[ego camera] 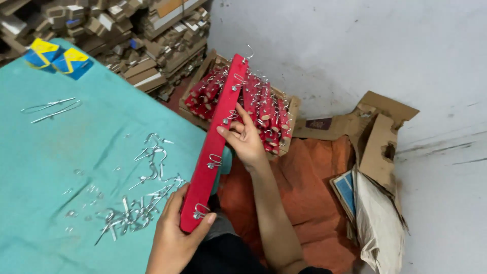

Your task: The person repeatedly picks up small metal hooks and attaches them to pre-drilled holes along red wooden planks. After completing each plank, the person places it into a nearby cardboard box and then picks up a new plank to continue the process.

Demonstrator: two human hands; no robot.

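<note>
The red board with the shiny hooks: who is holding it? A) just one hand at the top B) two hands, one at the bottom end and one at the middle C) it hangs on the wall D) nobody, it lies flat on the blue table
B. The left hand grips the bottom end of the red board, and the right hand holds its edge near the middle, by one of the metal hooks.

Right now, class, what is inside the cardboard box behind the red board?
The box holds stacked red boards with metal hooks. The held board and right hand cover its middle; the bottom is hidden.
</note>
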